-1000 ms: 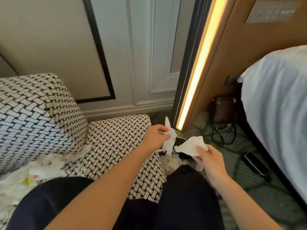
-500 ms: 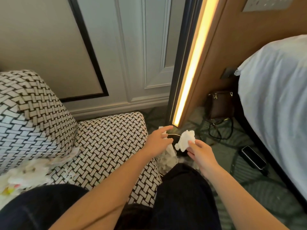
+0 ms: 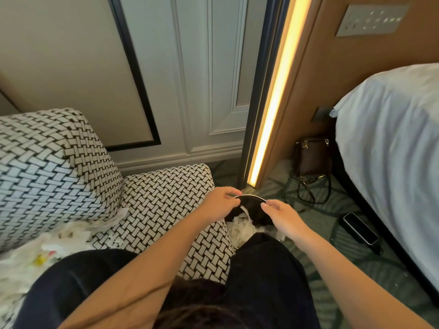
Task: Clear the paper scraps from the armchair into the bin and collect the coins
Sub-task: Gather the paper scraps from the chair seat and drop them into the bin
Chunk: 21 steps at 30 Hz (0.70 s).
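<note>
Green patterned carpet (image 3: pixel 370 276) runs along your right, between the armchair and the white-sheeted bed (image 3: pixel 392 148); that strip is the only open floor in view. On it lie a black phone with a cable (image 3: pixel 360 228), close to the bed's dark base, and a brown handbag with a looped strap (image 3: pixel 312 157), against the wood-panelled wall.

Black-and-white basket-weave armchair (image 3: pixel 164 205): seat corner under your left forearm, armrest rising at far left. Your dark-trousered legs cover the near part of the seat.

Round black bin with a thin pale rim (image 3: pixel 250 198): stands on the carpet just beside the seat's right front edge, partly hidden by your right knee. White paper scraps inside the bin (image 3: pixel 240 230) show below the rim.

Left hand (image 3: pixel 219 205): fingers curled over the bin rim at its left side, thumb and fingertips pinched on the edge. No paper in it.

Right hand (image 3: pixel 283 218): thumb and forefinger pinched on the rim at its right side, other fingers loosely folded. No paper in it.

Remaining white paper scraps on the seat (image 3: pixel 61 241): a heap at lower left, packed into the angle between armrest and cushion, well apart from the bin. A small yellow fleck and a red one sit in the heap; you cannot tell what they are. No coin can be made out at this distance.

Lit amber strip (image 3: pixel 273 98) stands upright beyond the bin, ending near the floor.
</note>
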### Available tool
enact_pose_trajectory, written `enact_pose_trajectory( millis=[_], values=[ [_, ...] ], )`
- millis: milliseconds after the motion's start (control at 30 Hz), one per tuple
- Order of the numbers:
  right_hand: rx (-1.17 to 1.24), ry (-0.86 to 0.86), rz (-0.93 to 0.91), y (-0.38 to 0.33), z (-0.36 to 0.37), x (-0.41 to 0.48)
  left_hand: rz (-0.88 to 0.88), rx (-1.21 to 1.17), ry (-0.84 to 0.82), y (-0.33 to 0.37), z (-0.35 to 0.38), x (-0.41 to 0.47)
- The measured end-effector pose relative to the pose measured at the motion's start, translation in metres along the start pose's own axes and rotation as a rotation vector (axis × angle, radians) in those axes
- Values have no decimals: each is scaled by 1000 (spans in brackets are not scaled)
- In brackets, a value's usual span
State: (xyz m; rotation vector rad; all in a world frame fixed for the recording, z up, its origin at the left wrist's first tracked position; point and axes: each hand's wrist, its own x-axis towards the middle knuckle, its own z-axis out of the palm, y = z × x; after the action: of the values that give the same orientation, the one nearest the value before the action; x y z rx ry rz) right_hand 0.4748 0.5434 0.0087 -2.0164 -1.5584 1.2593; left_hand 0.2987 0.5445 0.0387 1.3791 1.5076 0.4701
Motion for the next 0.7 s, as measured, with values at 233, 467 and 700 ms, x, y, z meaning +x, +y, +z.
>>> enact_pose_trajectory(
  millis=[233, 467, 700],
  values=[
    [-17, 43, -211, -48, 7, -40, 92, 92, 46, -1, -31, -45],
    [-58, -22, -400, -109, 48, -79, 169, 127, 243, -18, -95, -102],
    [-123, -115, -603, -172, 107, -120, 130, -34, 441, -65, -167, -169]
  ],
)
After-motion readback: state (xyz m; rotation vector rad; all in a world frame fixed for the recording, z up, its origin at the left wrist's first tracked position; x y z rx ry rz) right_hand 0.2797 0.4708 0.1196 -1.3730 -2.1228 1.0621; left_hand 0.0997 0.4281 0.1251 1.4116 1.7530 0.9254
